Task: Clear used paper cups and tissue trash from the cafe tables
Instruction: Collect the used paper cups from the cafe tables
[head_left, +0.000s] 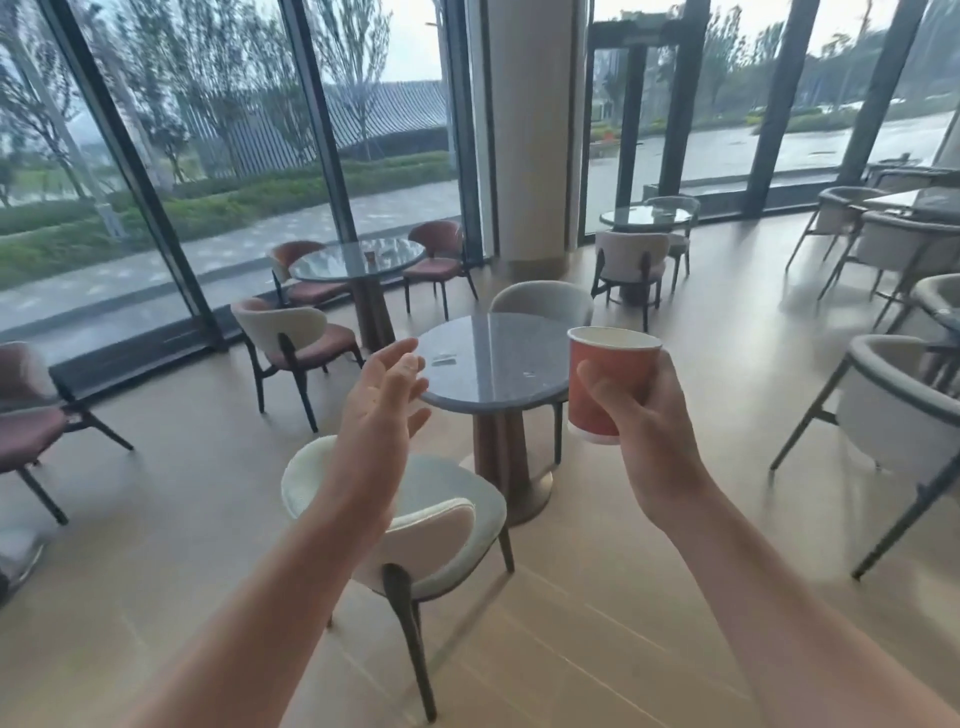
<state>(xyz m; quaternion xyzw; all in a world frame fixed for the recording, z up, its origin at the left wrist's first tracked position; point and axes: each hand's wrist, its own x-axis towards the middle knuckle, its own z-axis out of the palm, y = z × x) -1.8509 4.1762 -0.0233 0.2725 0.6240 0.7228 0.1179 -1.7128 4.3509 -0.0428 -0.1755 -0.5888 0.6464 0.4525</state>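
My right hand grips a red paper cup upright in the air, to the right of a round grey table. My left hand is held out with straight fingers, empty, at the table's left edge. A small flat pale scrap lies on the tabletop. Farther back, by the window, a second round table carries a small brown cup. A third table stands at the back right with something small on it, too far to tell what.
A white chair stands just below my left arm, in front of the near table. A grey chair sits behind that table. Pink chairs are to the left, grey armchairs to the right. A thick column rises at the back.
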